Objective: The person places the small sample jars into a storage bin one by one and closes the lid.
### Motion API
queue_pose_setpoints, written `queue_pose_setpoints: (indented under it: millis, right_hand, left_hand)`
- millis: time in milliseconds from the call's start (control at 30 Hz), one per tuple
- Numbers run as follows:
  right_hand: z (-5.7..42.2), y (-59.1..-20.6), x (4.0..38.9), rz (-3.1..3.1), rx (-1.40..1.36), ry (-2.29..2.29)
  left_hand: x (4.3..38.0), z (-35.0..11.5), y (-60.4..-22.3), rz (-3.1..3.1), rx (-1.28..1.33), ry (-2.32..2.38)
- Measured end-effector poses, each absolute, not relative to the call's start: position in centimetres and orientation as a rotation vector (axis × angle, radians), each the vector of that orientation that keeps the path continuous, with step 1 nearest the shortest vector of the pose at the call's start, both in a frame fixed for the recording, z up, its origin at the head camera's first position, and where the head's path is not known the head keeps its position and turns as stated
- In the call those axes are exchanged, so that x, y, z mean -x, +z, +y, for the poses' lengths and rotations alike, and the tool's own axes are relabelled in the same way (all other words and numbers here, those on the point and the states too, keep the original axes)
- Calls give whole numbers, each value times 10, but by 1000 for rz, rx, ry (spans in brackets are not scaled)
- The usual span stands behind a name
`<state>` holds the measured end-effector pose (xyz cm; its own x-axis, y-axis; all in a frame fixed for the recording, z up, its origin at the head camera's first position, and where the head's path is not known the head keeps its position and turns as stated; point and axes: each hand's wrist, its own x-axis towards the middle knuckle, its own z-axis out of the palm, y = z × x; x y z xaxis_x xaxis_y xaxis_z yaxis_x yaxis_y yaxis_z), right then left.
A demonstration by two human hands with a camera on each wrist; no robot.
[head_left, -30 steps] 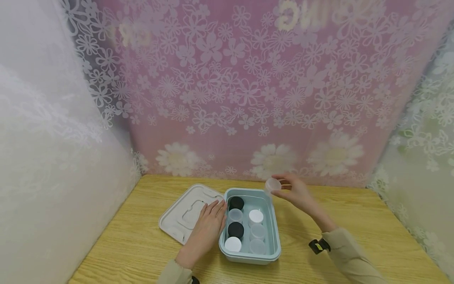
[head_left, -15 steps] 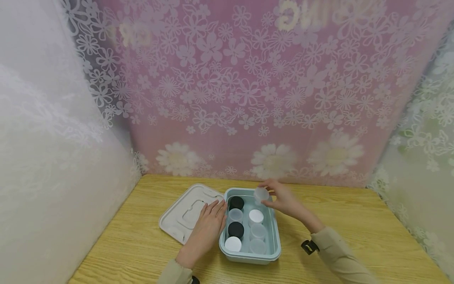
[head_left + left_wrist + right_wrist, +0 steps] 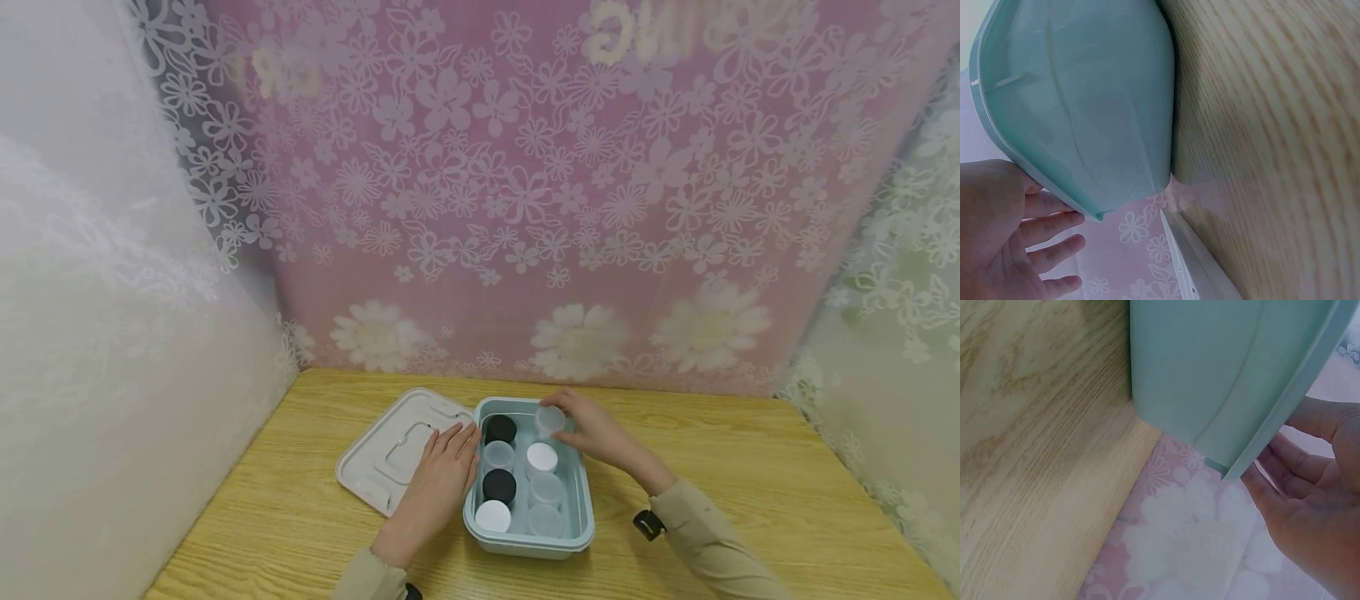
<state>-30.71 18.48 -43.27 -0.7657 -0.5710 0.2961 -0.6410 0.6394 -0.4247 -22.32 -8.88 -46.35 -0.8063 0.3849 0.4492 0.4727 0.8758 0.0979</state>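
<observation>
In the head view a pale blue plastic box (image 3: 529, 550) holds small round containers in two columns. My right hand (image 3: 596, 432) pinches a small clear round container (image 3: 550, 420) between thumb and fingers, inside the box's far right corner. In the right wrist view the fingers (image 3: 1275, 465) reach over the rim, and the wall hides the container. My left hand (image 3: 441, 479) lies flat along the box's left side, fingers straight at the rim; the left wrist view shows its spread fingers (image 3: 1047, 228) by that rim. Black lids (image 3: 498, 486), white lids (image 3: 542, 458) and translucent lids (image 3: 545, 522) top the other containers.
A whitish box lid (image 3: 375, 467) lies tilted on the wooden table (image 3: 255, 500), left of the box and partly under my left forearm in this view. A pink flowered curtain (image 3: 480, 208) hangs behind the table's far edge, with pale sheets at both sides.
My right hand has moved left and down with the clear container, from beyond the box's far right corner to inside it. The left hand has stayed at the rim.
</observation>
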Motion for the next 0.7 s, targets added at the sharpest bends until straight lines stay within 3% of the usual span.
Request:
queue_pose_setpoints:
  millis: [700]
  right_hand:
    - [171, -445, 307, -2656, -1124, 512]
  left_hand:
    - [222, -89, -463, -2578, 634, -263]
